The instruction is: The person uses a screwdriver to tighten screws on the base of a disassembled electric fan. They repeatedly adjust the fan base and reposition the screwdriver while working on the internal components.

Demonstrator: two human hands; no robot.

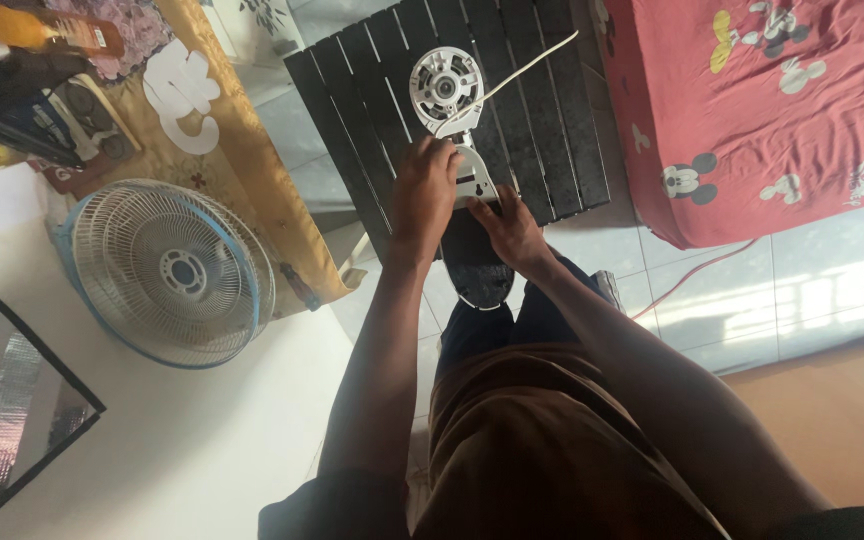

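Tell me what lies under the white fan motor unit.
The fan motor unit rests on a black slatted table. Both hands, left hand and right hand, cover its lower neck.

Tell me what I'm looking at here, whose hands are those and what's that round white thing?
The picture comes from a camera worn on a person's head, looking down, so you see their own arms and lap. Their left hand rests on top of a white fan body with its cover taken off; the round part is the motor end. Their right hand grips the lower end of that body. It lies on a black slatted table, and a white cord runs away from it. Off to the left, the fan's round wire grille with a blue rim sits on a white surface. On the right is a red bed cover with cartoon mice.
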